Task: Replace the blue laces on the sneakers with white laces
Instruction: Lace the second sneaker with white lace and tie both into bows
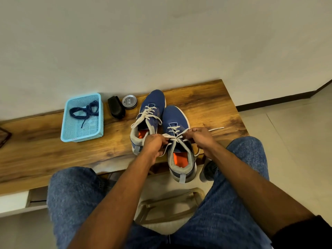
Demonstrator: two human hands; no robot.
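White lace [175,138] taut between left hand [154,143] and right hand [201,136].

tin [129,101] label too small to read — black frame [4,136] cut by left edge; left hand [154,143] hides its fingertips' hold.

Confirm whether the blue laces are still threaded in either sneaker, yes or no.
No: the blue laces lie in the light blue basket, and both sneakers, the left and the right, show white lacing.
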